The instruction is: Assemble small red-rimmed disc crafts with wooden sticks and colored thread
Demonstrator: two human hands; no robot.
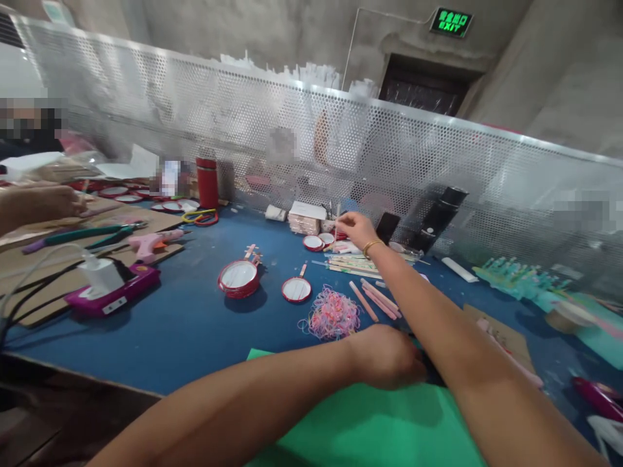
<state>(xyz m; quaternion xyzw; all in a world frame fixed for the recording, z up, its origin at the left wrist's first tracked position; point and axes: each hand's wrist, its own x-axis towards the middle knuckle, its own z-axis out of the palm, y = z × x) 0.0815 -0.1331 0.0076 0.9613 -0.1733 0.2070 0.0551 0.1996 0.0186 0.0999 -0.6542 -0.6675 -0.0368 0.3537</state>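
Observation:
My right hand (359, 230), with a gold bracelet at the wrist, is stretched to the back of the table. Its thumb and fingertips pinch a thin pale stick (337, 217), held upright. Nearer to me, my left hand (392, 355) is closed above a green sheet (374, 425); whatever it grips is hidden on its far side. Just beyond lies a heap of pink and purple rubber bands (333, 314). Several pink sticks (380, 299) and a bundle of thin pale sticks (357, 263) lie by my right forearm.
Small red-rimmed round pieces with handles (296, 289) sit mid-table, some stacked (238, 277). At left are a purple power strip (114, 290), a pink glue gun (148, 245), pliers (92, 235) and a co-worker's hand (48, 201). A perforated metal screen (233, 110) borders the back.

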